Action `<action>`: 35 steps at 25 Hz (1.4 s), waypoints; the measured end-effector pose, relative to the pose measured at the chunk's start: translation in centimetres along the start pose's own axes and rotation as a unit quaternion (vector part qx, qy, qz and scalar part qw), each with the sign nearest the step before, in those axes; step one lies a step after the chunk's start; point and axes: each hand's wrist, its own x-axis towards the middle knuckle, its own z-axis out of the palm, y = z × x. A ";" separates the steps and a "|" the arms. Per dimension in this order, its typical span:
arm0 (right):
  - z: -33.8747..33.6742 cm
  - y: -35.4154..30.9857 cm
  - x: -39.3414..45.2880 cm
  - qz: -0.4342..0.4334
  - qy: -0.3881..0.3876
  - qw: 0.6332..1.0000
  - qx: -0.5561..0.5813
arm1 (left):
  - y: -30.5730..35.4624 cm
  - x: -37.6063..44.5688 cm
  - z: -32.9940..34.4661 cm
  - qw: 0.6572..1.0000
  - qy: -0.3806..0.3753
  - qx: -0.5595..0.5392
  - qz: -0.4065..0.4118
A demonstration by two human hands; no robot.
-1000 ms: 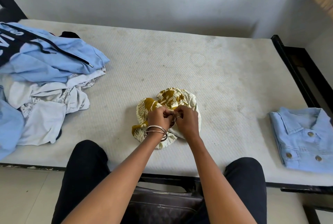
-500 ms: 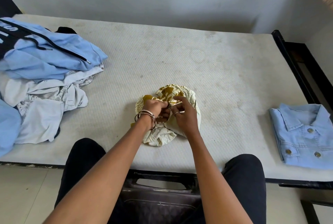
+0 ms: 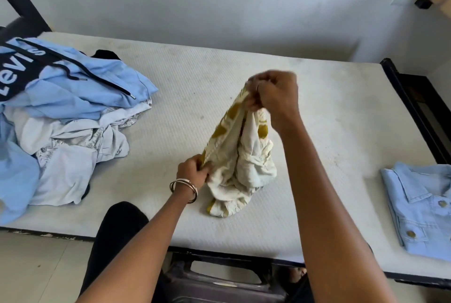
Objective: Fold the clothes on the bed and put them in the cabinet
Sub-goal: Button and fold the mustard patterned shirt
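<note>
My right hand (image 3: 275, 97) has lifted the crumpled cream-and-mustard printed garment (image 3: 240, 156) off the white mattress (image 3: 329, 119) while my left hand (image 3: 194, 171) pinches its near-left edge, so I am opening it for folding.

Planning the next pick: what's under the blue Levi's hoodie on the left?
Under the blue hoodie lie crumpled white printed garments; a black piece shows behind it. Anything deeper in the pile is covered.

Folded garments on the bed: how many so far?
1: the denim shirt at the bed's right edge. The printed garment is bunched between left hand and right hand; the pile at left is unfolded.
</note>
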 end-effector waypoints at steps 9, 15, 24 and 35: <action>0.1 16.6 1.8 0.138 -0.069 0.986 -0.062 | -2.6 3.0 -1.4 0.967 0.127 -0.119 -0.185; -3.8 26.7 -5.7 0.340 0.021 0.890 -0.303 | -8.0 0.4 -0.6 0.934 -0.085 0.196 -0.286; 0.1 23.9 -3.5 0.340 -0.042 0.860 -0.378 | -6.4 0.5 -4.5 0.958 0.003 -0.210 -0.197; -0.4 23.5 -15.1 -0.171 -0.221 0.849 -0.449 | -6.0 -0.5 -3.9 0.954 -0.030 -0.160 -0.251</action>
